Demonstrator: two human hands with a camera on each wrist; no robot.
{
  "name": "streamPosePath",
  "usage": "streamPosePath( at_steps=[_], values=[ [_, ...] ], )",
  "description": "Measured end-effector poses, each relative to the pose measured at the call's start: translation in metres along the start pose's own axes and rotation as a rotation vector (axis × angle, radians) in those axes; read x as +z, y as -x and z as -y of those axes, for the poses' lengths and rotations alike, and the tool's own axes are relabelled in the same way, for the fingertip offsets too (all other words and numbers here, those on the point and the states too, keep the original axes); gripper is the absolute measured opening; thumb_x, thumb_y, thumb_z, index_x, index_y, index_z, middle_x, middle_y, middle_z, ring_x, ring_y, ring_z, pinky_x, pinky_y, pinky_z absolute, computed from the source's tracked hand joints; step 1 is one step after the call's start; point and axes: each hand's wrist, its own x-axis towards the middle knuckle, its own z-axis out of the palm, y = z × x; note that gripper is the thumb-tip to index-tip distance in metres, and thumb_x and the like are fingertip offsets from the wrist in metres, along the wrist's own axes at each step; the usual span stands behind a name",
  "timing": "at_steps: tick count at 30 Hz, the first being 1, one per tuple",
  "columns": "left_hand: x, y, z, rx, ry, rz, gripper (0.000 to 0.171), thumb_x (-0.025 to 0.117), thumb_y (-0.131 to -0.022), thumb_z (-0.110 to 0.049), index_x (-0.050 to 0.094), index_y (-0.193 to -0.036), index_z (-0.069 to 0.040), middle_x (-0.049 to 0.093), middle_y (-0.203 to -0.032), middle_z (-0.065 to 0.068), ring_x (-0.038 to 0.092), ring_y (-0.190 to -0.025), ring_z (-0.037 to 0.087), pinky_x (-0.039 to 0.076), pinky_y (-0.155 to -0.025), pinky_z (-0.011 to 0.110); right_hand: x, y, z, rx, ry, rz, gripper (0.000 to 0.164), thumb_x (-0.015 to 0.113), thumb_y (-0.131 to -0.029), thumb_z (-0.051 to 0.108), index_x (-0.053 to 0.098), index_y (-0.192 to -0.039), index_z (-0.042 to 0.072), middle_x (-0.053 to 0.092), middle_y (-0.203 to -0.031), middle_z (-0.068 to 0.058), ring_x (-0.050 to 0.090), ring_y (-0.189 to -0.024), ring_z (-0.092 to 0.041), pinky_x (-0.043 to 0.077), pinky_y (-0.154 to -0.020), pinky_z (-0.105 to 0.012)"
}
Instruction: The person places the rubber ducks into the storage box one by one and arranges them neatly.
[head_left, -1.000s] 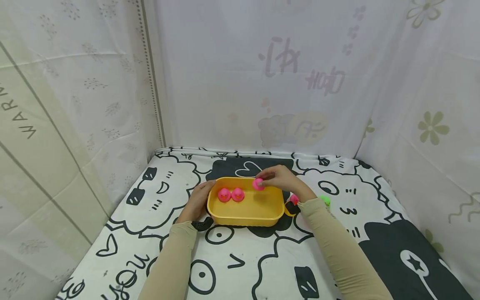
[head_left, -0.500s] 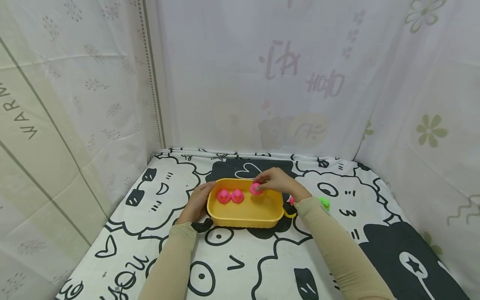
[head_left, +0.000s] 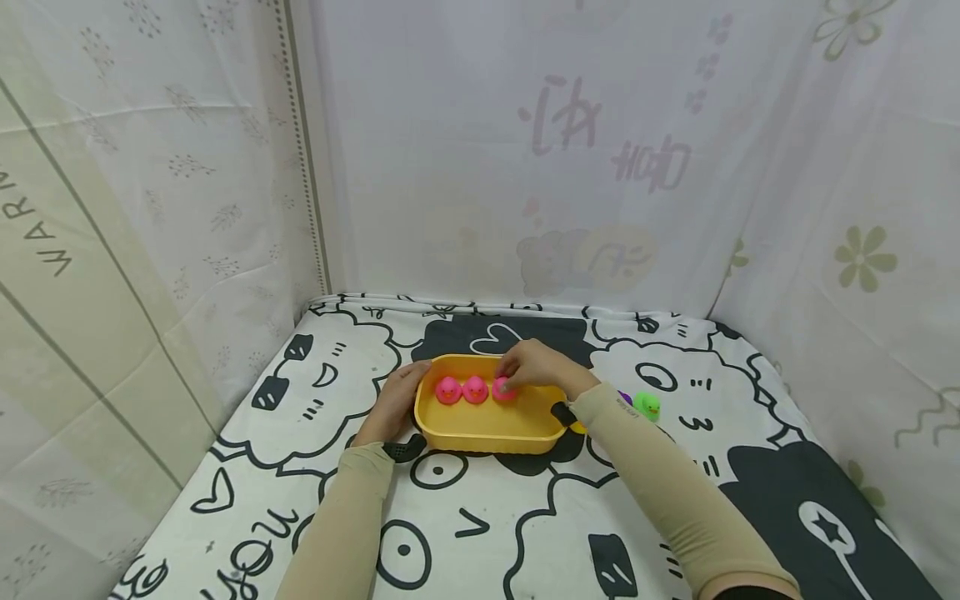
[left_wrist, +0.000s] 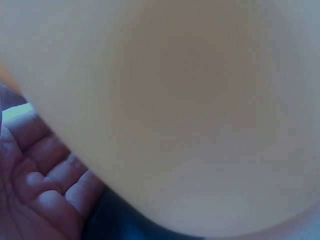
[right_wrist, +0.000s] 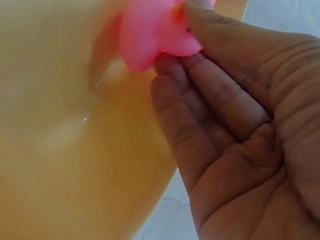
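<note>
A yellow plastic tray (head_left: 487, 442) stands on the patterned cloth. Two pink rubber ducks (head_left: 448, 390) sit side by side along its left inner half. My right hand (head_left: 534, 365) pinches a third pink duck (right_wrist: 145, 35) between thumb and fingertips, low inside the tray, just right of that pair. The right wrist view shows the remaining fingers of this hand (right_wrist: 225, 130) loosely extended below the duck. Against the tray's left outer wall rests my left hand (head_left: 393, 404). Its fingers (left_wrist: 50, 150) lie fairly straight in the left wrist view, where the blurred tray wall (left_wrist: 190, 115) covers most of the picture.
Right of the tray, by my right sleeve, are a green duck (head_left: 647, 406) and a small purple thing (head_left: 626, 397) partly hidden. Something yellow (head_left: 578, 427) shows at the tray's right edge. Curtains (head_left: 525, 167) hang behind and on both sides.
My right hand has moved left and down into the tray with the pink duck, bringing it close to the other two. The left hand stays at the tray's left side.
</note>
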Motion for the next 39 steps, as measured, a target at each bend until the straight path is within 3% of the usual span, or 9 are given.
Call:
streamPosePath(
  at_steps=[8,16,28,39],
  values=[
    [0.002,0.002,-0.001,0.014,-0.013,0.004,0.055,0.057,-0.099,-0.051,0.060,-0.137,-0.012,0.059,-0.137,0.009,0.057,-0.123,0.024,0.053,-0.098,0.032,0.007,-0.004,0.005,-0.012,0.119,0.015,0.020,0.082,-0.086,0.019,0.078,-0.105,0.013,0.070,-0.095,0.003,0.062,-0.089,-0.017,0.055,-0.085,-0.030],
    [0.003,0.004,-0.004,0.013,-0.015,-0.002,0.057,0.058,-0.098,-0.052,0.060,-0.137,-0.011,0.059,-0.137,0.010,0.058,-0.123,0.026,0.054,-0.097,0.034,0.007,-0.004,0.006,-0.034,0.150,0.012,0.019,0.080,-0.087,0.017,0.077,-0.105,0.014,0.070,-0.094,0.004,0.061,-0.088,-0.015,0.055,-0.084,-0.029],
    [0.002,0.003,0.000,0.024,-0.043,-0.019,0.057,0.058,-0.099,-0.051,0.058,-0.139,-0.010,0.057,-0.140,0.011,0.056,-0.126,0.026,0.051,-0.101,0.035,0.006,0.001,0.004,-0.042,0.112,0.009,0.026,0.080,-0.088,0.020,0.076,-0.111,0.011,0.072,-0.101,0.001,0.063,-0.093,-0.016,0.056,-0.087,-0.031],
    [0.002,0.005,0.003,0.029,-0.024,-0.015,0.058,0.058,-0.098,-0.050,0.058,-0.139,-0.009,0.057,-0.139,0.012,0.056,-0.125,0.026,0.052,-0.100,0.036,0.000,0.018,-0.005,-0.085,0.031,-0.062,0.036,0.079,-0.088,0.026,0.073,-0.119,0.007,0.074,-0.111,-0.003,0.068,-0.102,-0.017,0.057,-0.090,-0.034]
  ],
)
